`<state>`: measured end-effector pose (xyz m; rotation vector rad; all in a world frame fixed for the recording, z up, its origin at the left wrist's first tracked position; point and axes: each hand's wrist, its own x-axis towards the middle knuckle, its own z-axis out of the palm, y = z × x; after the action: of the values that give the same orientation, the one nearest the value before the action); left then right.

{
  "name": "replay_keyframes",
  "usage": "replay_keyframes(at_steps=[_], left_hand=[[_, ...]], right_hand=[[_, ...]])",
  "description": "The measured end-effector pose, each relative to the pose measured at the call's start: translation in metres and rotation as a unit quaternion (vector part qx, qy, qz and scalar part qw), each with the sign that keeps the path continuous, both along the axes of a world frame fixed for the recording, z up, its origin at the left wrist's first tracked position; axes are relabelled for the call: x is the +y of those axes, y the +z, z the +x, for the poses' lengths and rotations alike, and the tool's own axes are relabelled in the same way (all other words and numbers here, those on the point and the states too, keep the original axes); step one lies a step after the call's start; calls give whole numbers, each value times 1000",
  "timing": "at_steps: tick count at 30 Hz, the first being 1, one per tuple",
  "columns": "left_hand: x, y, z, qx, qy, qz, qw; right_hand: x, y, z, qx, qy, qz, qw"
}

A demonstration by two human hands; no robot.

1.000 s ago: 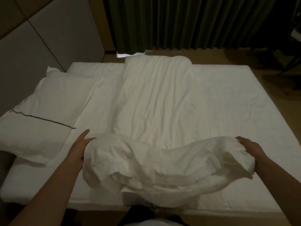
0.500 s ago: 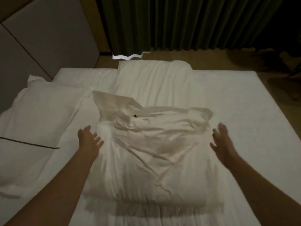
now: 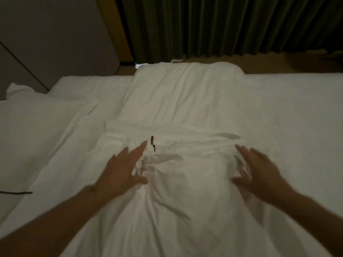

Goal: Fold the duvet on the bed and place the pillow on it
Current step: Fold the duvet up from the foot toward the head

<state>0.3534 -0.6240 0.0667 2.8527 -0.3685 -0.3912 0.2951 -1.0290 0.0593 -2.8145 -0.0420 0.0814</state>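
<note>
The white duvet (image 3: 185, 182) lies as a long strip across the bed, its near end folded back over itself into a crumpled double layer. My left hand (image 3: 124, 169) rests flat on the left part of that folded layer, fingers spread. Over the right part, my right hand (image 3: 258, 175) is flat and blurred, fingers apart. Neither hand grips cloth. A white pillow (image 3: 37, 138) with a dark stripe lies on the bed at the left, apart from both hands.
The white mattress (image 3: 297, 136) extends bare to the right of the duvet. A grey padded headboard panel (image 3: 46, 43) stands at the far left. Dark green curtains (image 3: 222, 25) hang beyond the far bed edge, with a strip of brown floor beneath them.
A second ago both hands held the duvet's near end raised. They threw it forward onto the strip, let go, and now press flat on the folded layer. The view has come closer.
</note>
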Motion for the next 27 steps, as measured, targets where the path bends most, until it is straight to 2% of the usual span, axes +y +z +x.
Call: replay_keyframes(at_steps=[3,6,8,11,14,16,18,20,22,24,26,27], left_hand=[[5,-14,52,28,-14,42,999],[19,-29,79,28,-7,78,997],[29,-31,85,34,-9,86,996],[42,-21,82,55,-7,9,998],[48,13,84,-18,-10,-22,1000],[44,44,103,-47,-8,-37,998],[36,77,131,-39,22,-41,998],[26,92,158,-53,26,-12,998],[20,79,170,-111,1,51,992],[26,48,165,-138,6,102,985],[51,12,152,-91,41,104,990],[66,-1,145,-52,73,65,994]], right_hand=[[7,-2,64,119,18,-20,992],[19,-25,80,155,41,-40,986],[26,-32,72,125,43,-68,989],[27,-15,58,51,13,-80,995],[17,25,56,1,-1,-43,999],[9,54,69,-5,-26,-44,999],[2,76,92,15,-47,-54,997],[-1,80,119,14,-76,-88,993],[2,61,134,-18,-93,-150,984],[3,28,131,-2,-90,-202,975],[-4,-2,115,81,-113,-214,967],[-8,-12,108,111,-134,-196,965]])
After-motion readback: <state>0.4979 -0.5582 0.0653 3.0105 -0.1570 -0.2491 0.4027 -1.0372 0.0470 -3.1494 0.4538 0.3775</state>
